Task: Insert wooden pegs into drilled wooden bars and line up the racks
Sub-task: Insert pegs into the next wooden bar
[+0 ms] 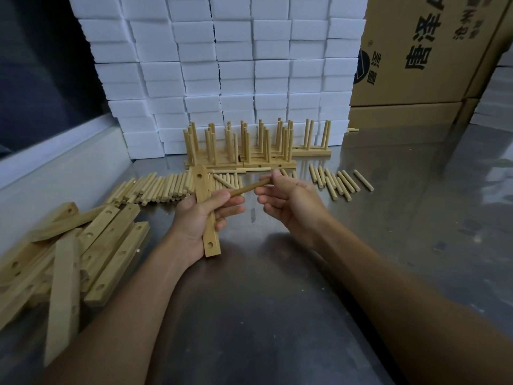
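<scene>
My left hand (204, 218) grips a drilled wooden bar (206, 215) held lengthwise above the table, with a hole showing near each end. My right hand (288, 201) pinches the far end of a wooden peg (251, 187); the peg's near end reaches the bar at my left thumb. Loose pegs (158, 187) lie in a heap behind the bar, and more pegs (337, 182) lie to the right. Several finished racks (249, 145) with upright pegs stand in a row at the back.
A pile of drilled bars (80, 245) lies at the left on the steel table (402, 218). Stacked white foam blocks (222, 65) form a wall behind the racks. Cardboard boxes (422, 51) stand at the back right.
</scene>
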Motion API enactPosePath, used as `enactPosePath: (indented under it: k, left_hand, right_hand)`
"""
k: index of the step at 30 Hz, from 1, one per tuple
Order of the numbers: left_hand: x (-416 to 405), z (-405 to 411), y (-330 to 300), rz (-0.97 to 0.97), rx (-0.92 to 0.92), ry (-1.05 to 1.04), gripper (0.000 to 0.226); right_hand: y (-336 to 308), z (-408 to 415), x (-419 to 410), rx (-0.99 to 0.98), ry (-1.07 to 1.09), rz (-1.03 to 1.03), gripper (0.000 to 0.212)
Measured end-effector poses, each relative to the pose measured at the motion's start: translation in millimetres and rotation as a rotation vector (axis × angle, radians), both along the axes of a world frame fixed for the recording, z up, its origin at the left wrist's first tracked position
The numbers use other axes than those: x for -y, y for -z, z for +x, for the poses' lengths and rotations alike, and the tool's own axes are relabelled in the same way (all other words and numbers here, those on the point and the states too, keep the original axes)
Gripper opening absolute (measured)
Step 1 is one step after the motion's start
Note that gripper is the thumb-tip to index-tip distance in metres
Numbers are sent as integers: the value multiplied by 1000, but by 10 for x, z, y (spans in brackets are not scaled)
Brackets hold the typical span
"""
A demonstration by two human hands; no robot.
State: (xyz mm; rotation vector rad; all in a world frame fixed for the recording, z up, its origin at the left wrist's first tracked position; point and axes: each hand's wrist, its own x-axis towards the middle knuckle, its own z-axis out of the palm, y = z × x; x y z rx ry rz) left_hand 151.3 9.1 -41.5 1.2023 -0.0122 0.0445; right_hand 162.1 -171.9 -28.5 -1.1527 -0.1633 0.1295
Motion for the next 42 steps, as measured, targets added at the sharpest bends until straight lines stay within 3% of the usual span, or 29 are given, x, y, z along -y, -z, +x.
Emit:
enactPosePath:
  k: [6,9,14,16,22,26,32,38,42]
  left_hand:
    - [12,15,19,0,-12,-24,3]
    - [18,11,23,14,-3,-27,5]
    - [32,18,14,41,7,-57,4]
    - [39,23,-3,53,19,-43,10]
    - [55,15,-18,22,59,65,15]
    - [62,1,4,31,90,150,20]
    - [22,10,24,-5,66,195,23]
    - [31,12,9,-4,39,232,25]
    - [43,4,-10,151,70,181,28]
  right_hand:
    - [19,12,16,-24,58,81,13]
    - [15,8,18,10,47,15,9]
    - [36,-11,25,264,72,-605,13]
    - [62,-20,-5,337,69,-702,18]
    - [50,-10,-93,476,317,-631,19]
    - [37,-46,-115,554,329,-642,18]
    - [-16,-32,-109,495,353,-486,18]
    - [47,-39,-124,605,346,-611,20]
    - [53,-40,-92,793,407,-835,15]
